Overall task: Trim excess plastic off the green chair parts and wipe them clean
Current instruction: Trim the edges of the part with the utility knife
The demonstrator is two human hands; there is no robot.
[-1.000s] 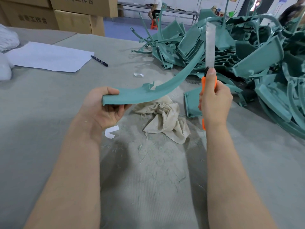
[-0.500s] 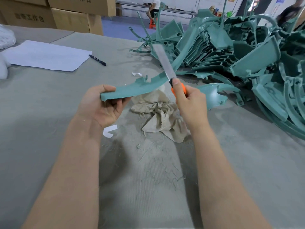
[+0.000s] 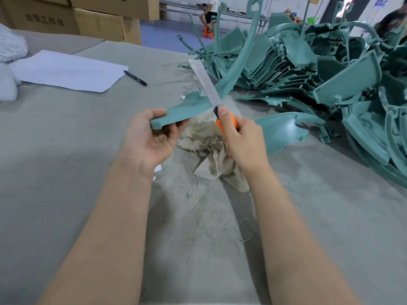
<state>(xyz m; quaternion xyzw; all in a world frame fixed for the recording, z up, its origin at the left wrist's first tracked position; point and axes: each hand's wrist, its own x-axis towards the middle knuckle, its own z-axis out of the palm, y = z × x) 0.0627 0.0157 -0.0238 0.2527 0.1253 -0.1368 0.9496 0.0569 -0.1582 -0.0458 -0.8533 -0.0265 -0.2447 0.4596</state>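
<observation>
— Where's the part right now?

— The long curved green plastic chair part (image 3: 182, 111) is up off the table. The left hand (image 3: 149, 137) grips its near end, thumb on top and fingers curled beneath, and the far end arcs up toward the heap of green chair parts (image 3: 319, 73).

— And the blade?

— That's what changed. A second ago the orange-handled utility knife (image 3: 207, 86) stood upright, clear of the part. Now the right hand (image 3: 244, 142), clenched round the handle with the thumb at the blade's base, has tilted it over so the long blade lies across the part's edge, beside the notched section.

— So trimming is under way?

— I'd judge a stroke is starting; whether it is cutting yet I can't tell. The left hand's hold hasn't shifted.

— Wiping?

— Not yet. The crumpled beige cloth (image 3: 209, 148) lies untouched on the grey felt-covered table (image 3: 66, 150), just under the hands, with thin green shavings (image 3: 204, 227) nearer the person. A white sheet of paper (image 3: 66, 71) and a black pen (image 3: 135, 78) sit well off to the left.
</observation>
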